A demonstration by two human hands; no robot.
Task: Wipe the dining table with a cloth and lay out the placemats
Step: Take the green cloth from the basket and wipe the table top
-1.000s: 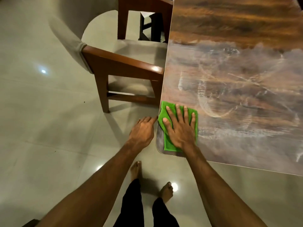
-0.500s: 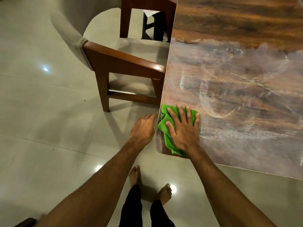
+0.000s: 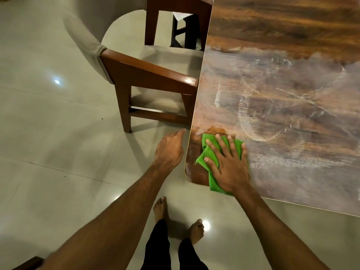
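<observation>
A bright green cloth [image 3: 206, 152] lies bunched on the near left corner of the wooden dining table [image 3: 282, 78]. My right hand [image 3: 227, 162] presses flat on the cloth with fingers spread. A strip of clean brown wood shows at the corner left of the cloth; most of the tabletop carries a greyish smeared film. My left hand [image 3: 170, 150] hovers beside the table's left edge, off the table, fingers loosely extended and holding nothing. No placemats are in view.
A wooden armchair [image 3: 148, 75] with a beige cushion is tucked against the table's left edge. The floor [image 3: 48, 133] is glossy tile with light reflections. My bare feet [image 3: 195, 229] stand just before the table corner.
My right hand slid the cloth rightward from the corner edge, bunching it and baring clean wood at the corner. The left hand stayed beside the table edge.
</observation>
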